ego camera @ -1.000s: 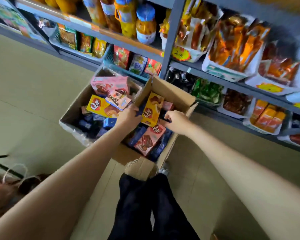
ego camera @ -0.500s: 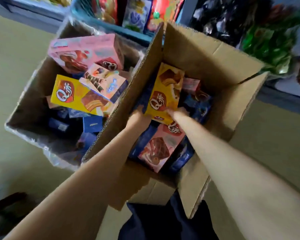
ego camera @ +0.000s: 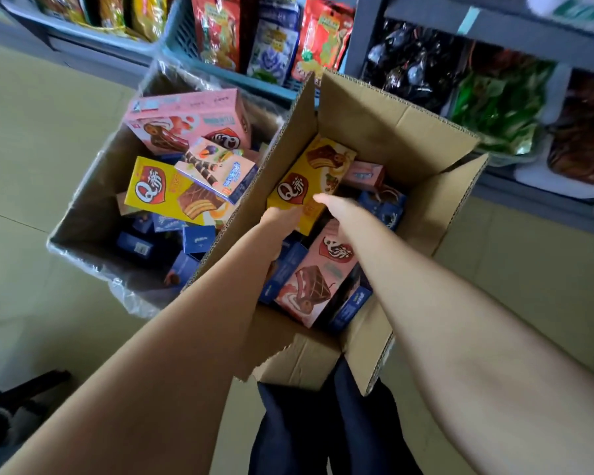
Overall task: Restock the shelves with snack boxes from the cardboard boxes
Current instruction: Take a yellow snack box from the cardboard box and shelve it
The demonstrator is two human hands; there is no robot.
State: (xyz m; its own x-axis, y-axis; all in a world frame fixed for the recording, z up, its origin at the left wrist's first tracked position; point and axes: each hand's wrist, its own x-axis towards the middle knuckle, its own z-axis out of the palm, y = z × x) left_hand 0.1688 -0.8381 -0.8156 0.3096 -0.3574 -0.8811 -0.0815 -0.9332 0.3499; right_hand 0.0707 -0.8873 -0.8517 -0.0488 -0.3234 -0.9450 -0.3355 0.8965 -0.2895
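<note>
— What have my hands got?

— My left hand grips the lower edge of the yellow cake box; my right hand rests on it from the other side, though I cannot tell how its fingers lie. The box stands tilted inside the right cardboard box.

— Around that?

— Just below the grip, a pink cake box among blue boxes. Left of it, the plastic-lined cardboard box; beyond, shelves.

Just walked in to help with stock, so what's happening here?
A person is reaching with both hands into the right cardboard box on the floor. The left hand grips a yellow snack box at its lower end; the right hand rests on it. It has not been lifted out yet.
</note>
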